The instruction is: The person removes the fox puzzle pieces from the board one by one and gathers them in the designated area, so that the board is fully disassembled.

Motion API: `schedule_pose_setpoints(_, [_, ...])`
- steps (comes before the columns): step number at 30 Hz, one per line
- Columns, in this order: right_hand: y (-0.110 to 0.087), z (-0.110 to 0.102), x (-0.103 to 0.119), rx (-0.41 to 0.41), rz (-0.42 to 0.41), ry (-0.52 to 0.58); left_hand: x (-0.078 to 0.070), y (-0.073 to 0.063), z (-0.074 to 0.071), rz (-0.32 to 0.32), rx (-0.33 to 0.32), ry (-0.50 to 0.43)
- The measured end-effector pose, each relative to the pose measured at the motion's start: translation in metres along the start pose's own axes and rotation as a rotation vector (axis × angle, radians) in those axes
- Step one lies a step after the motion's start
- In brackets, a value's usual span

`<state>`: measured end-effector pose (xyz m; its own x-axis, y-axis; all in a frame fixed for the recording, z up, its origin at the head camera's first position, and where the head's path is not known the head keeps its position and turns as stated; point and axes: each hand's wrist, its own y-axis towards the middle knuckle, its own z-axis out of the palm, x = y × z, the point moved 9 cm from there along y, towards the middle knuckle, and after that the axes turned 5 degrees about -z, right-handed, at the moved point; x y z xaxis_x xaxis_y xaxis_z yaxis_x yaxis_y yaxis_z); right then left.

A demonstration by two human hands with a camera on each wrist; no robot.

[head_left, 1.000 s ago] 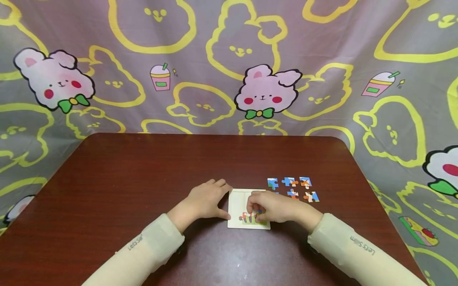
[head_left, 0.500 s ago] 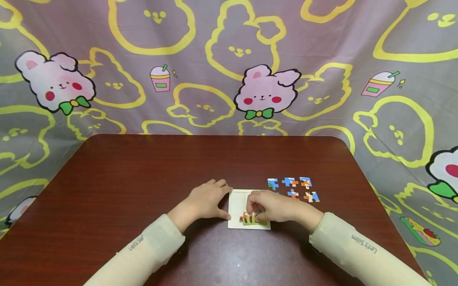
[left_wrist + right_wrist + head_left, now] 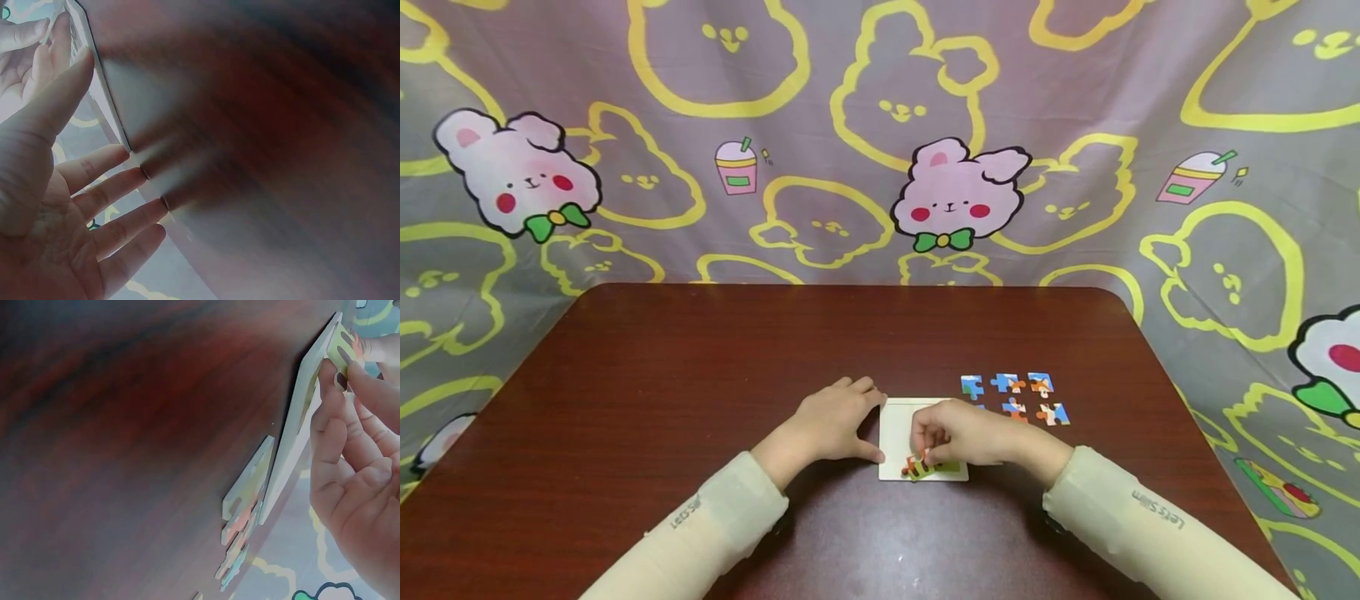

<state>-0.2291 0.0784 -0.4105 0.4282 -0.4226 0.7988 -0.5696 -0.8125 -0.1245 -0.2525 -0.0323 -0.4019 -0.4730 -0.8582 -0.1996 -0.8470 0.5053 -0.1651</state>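
My right hand (image 3: 958,433) pinches a green puzzle piece (image 3: 920,467) with dark stripes and some orange between thumb and fingertips. In the right wrist view, the pinched piece (image 3: 342,351) is tilted up over the cream puzzle tray (image 3: 284,465). Low at the tray's right, another greenish piece (image 3: 953,469) lies partly under the hand. My left hand (image 3: 835,423) rests at the tray's left edge, its fingers spread and fairly straight. The left wrist view shows the left thumb (image 3: 69,94) against the tray's side and the fingertips close to the table.
Several loose pieces (image 3: 1041,383) with blue and orange print lie behind and right of the tray, some hidden by the right hand. More pieces (image 3: 247,490) lie beside the tray in the right wrist view. A patterned curtain (image 3: 820,133) stands behind the brown table (image 3: 700,350).
The striped puzzle piece has turned and tilted over the tray, with my right fingers shifting slightly left. The left hand has stayed in place.
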Motion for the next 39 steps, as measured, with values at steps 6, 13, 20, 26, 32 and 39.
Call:
schedule_pose_setpoints(6, [-0.002, -0.002, -0.001, -0.013, 0.003, -0.007, 0.0, 0.0, 0.001, -0.001, 0.007, -0.006])
schedule_pose_setpoints(13, [-0.005, -0.009, -0.002, -0.03, -0.001, -0.017, 0.0, -0.001, 0.003, 0.0, 0.017, -0.003])
schedule_pose_setpoints(20, [-0.013, -0.018, -0.008, -0.065, 0.005, -0.02, 0.001, 0.0, 0.001, -0.002, 0.005, 0.011])
schedule_pose_setpoints(26, [-0.023, -0.025, -0.013, -0.088, 0.0, 0.004, 0.0, 0.0, 0.001, 0.004, 0.011, 0.008])
schedule_pose_setpoints(32, [-0.036, -0.034, -0.016, -0.113, 0.005, 0.011, -0.001, 0.0, 0.0, 0.009, 0.008, 0.015])
schedule_pose_setpoints(39, [-0.054, -0.046, -0.025, -0.147, 0.044, 0.035, 0.0, 0.001, 0.002, 0.012, 0.011, 0.021])
